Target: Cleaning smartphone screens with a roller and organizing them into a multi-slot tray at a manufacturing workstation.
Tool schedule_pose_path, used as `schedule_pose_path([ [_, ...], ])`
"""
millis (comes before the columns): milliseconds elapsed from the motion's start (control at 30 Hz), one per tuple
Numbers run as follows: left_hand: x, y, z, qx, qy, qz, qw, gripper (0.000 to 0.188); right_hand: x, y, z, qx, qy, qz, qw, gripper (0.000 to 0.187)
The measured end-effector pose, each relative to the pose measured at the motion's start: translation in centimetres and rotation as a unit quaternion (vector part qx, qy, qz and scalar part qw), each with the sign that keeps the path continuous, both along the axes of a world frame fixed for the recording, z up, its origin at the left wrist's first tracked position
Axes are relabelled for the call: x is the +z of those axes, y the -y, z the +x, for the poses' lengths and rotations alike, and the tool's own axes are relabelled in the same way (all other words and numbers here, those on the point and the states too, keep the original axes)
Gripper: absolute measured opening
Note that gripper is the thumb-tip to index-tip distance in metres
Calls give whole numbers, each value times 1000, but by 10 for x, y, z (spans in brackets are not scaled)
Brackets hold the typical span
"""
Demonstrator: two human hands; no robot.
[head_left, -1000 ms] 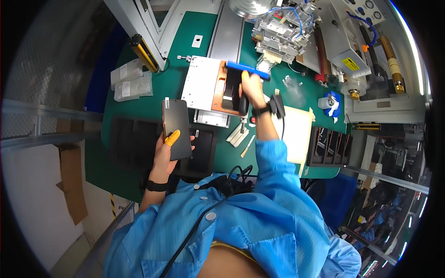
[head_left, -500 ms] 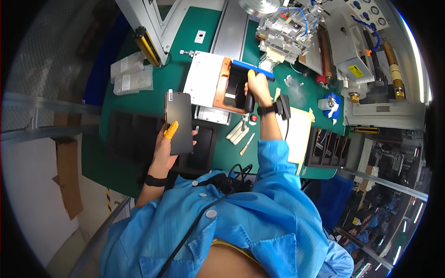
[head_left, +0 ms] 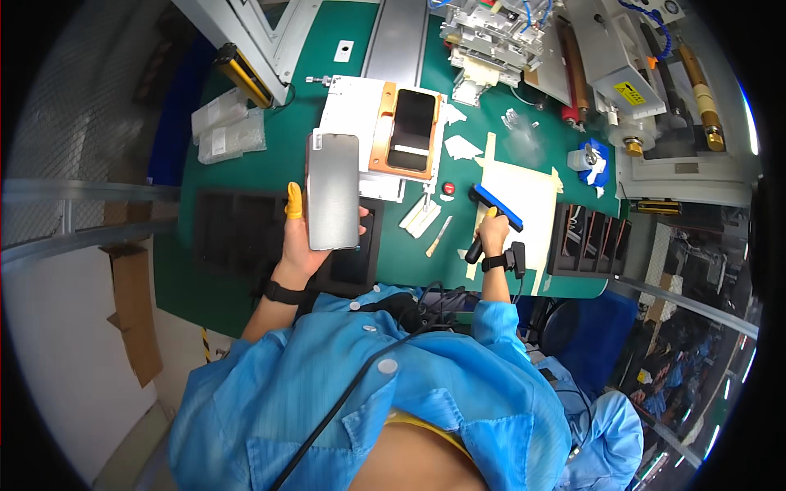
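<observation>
My left hand (head_left: 300,245) is closed around a dark smartphone (head_left: 334,192) from below, its screen facing up. A yellow finger cot (head_left: 293,201) covers the thumb, which stands off the phone's left edge. My right hand (head_left: 493,232) grips the black handle of a blue roller (head_left: 499,208), held over the cream sheet (head_left: 524,180) at the right. Ahead, a second phone (head_left: 413,119) lies in an orange-brown frame (head_left: 382,131) on a white fixture plate (head_left: 348,106). The held phone overlaps that plate's near left corner in view.
Black foam trays (head_left: 237,237) lie at the left, and a divided black tray (head_left: 565,260) at the right. Bubble-wrap packs (head_left: 233,143) sit far left. Metal machinery (head_left: 491,49) stands at the back. White scraps (head_left: 463,148), a red button (head_left: 448,188) and a thin blade-like tool (head_left: 439,237) lie between.
My right hand has carried the roller from the fixture back to the right, uncovering the phone in the frame. My left hand has moved its phone forward and right, its thumb now off the screen.
</observation>
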State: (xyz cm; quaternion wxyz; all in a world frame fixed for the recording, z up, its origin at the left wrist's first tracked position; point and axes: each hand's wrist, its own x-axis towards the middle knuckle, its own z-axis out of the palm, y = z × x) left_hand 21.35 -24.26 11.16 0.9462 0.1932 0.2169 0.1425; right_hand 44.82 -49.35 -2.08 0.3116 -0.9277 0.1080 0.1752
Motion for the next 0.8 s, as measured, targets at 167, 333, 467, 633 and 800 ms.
schedule_pose_path([
  [167, 12, 9, 6, -20, 62, 7, 998, 73, -16, 37, 66, 49, 44, 64, 996, 27],
  [333, 22, 12, 3, -15, 47, 18, 999, 72, -79, 89, 60, -34, 89, 142, 985, 26],
  [467, 17, 14, -4, 6, 77, 8, 997, 68, -60, 43, -51, -36, 248, -19, 968, 43],
  [633, 18, 12, -17, -18, 39, 89, 995, 54, -63, 72, 30, -31, 74, 112, 991, 39],
  [800, -17, -8, -58, 17, -195, 300, 933, 36, -68, 73, 61, -95, 80, 98, 987, 36],
])
